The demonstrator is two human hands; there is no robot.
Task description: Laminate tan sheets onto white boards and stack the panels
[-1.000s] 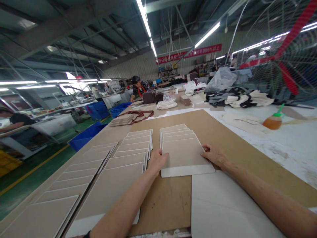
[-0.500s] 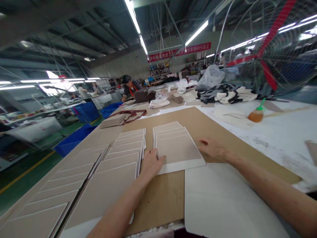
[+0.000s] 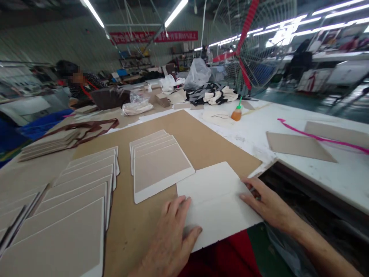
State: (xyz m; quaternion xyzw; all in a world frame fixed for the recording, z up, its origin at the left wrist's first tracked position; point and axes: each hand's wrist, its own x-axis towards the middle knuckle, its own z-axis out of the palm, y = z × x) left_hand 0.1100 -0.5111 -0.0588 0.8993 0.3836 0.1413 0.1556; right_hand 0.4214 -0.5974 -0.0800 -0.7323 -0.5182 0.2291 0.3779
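A white sheet lies partly on the brown board, with its near edge jutting over the table's front. My left hand rests at its left edge, fingers stretched and thumb lying on the surface. At the right edge, my right hand is closed on the sheet between thumb and fingers. Just beyond lies a fanned stack of beige panels with white borders, touching or nearly touching the sheet's far corner. Further left is a longer overlapping row of similar panels.
The brown board covers the table's middle. At right are beige pieces, a pink strip and a dark opening. An orange bottle with a green tip stands beyond. Another person is at the far left.
My hands have left the fanned stack and moved nearer to my body, onto the white sheet. The view has turned to the right, and the sheet appears shifted and turned.
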